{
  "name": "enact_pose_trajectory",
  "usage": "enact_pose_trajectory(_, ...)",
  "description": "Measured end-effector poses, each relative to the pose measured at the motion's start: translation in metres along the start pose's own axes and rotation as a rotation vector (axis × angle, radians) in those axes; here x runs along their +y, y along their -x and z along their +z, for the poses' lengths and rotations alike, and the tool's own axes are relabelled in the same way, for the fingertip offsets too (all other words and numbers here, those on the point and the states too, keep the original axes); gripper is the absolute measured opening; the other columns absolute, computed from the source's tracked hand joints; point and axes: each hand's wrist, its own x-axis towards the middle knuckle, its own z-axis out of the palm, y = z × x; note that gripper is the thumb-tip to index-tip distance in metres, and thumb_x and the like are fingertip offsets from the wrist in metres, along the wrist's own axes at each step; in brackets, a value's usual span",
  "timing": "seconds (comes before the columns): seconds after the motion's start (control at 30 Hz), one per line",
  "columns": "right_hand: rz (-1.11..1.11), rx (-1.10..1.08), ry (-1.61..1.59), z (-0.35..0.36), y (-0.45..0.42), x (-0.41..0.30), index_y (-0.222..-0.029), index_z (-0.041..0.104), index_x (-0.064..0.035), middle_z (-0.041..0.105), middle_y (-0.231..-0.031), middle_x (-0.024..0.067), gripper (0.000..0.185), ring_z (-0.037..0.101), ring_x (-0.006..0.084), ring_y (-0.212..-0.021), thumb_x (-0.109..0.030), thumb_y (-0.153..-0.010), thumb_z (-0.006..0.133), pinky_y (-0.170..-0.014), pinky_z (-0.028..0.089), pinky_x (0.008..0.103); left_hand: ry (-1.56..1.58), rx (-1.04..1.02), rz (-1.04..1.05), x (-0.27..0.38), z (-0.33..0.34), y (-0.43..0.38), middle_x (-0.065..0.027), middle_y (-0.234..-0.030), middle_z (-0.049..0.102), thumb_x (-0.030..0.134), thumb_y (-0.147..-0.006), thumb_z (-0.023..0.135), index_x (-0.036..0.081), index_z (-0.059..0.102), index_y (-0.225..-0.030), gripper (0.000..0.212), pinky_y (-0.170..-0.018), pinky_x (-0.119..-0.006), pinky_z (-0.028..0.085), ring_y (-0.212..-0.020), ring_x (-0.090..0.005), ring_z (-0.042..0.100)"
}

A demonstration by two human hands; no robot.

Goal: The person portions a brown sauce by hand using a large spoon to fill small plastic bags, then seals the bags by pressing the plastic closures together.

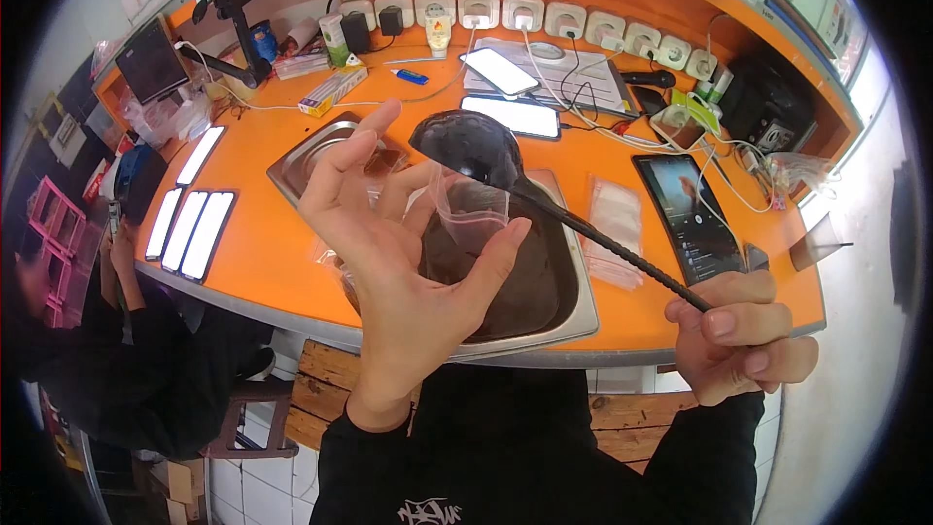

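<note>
My right hand [740, 339] grips the twisted handle of a black ladle [466, 142]. The ladle's bowl is tipped over the mouth of a small clear zip bag [472, 215]. My left hand [415, 299] holds that bag between thumb and fingers, partly around it; some of the fingers are behind the plastic. Below both hands is a rectangular stainless steel pan [585, 299] with a dark brown, glossy content [532, 295]. A stack of flat, clear zip bags [614, 230] lies right of the pan. Whether anything is flowing from the ladle cannot be made out.
A steel lid [291, 164] and small filled bags [386, 160] lie behind my left hand. A tablet [685, 219] and a plastic cup [809, 244] stand right. Lit phones [197, 233] line the left edge, near another person's hand [124, 262]. Cables [561, 98] cross the back.
</note>
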Motion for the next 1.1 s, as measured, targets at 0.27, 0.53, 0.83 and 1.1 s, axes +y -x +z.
enact_pose_trajectory(0.27, 0.062, 0.118, -0.053, 0.004, -0.001, 0.003, -0.098, 0.035, -0.0107, 0.059, -0.1, 0.0212, 0.024, 0.061, 0.0274, -0.074, 0.0, -0.086, 0.053, -0.063, 0.053, 0.03, -0.01, -0.014, -0.017, 0.001, -0.001, -0.002, -0.0184, -0.128, 0.03, -0.007, -0.063, 0.071, 0.012, 0.016, -0.127, 0.087, -0.093, -0.038, 0.046, -0.107, -0.0255, 0.052)
enact_pose_trajectory(0.53, 0.584, 0.566, -0.511, 0.0, -0.005, 0.018, -0.099, 0.043, -0.009, 0.057, -0.105, 0.0193, 0.019, 0.061, 0.0214, -0.08, -0.024, -0.099, 0.031, -0.076, 0.051, 0.031, -0.045, -0.016, 0.02, 0.002, -0.003, -0.005, -0.0196, -0.132, 0.028, -0.01, -0.063, 0.07, 0.012, 0.017, -0.127, 0.086, -0.09, -0.036, 0.047, -0.105, -0.0251, 0.053)
enact_pose_trajectory(0.83, 1.054, 0.938, -1.082, -0.014, 0.007, 0.045, -0.099, 0.047, 0.0, 0.056, -0.109, 0.0214, 0.016, 0.059, 0.0203, -0.09, -0.014, -0.095, 0.043, -0.084, 0.051, 0.0268, 0.151, 0.022, -0.021, -0.002, -0.002, -0.006, -0.0202, -0.133, 0.03, -0.008, -0.067, 0.07, 0.011, 0.018, -0.128, 0.082, -0.088, -0.038, 0.048, -0.103, -0.0269, 0.055)
enact_pose_trajectory(1.1, 1.012, 0.592, -0.622, -0.032, 0.034, 0.082, -0.092, 0.049, -0.004, 0.062, -0.094, 0.0167, 0.02, 0.059, 0.014, -0.073, -0.023, -0.095, 0.042, -0.065, 0.049, 0.0258, 0.655, -0.101, -0.13, -0.015, -0.048, -0.025, -0.0275, -0.14, 0.022, 0.008, -0.073, 0.071, 0.01, 0.021, -0.134, 0.08, -0.082, -0.051, 0.051, -0.1, -0.0326, 0.057)
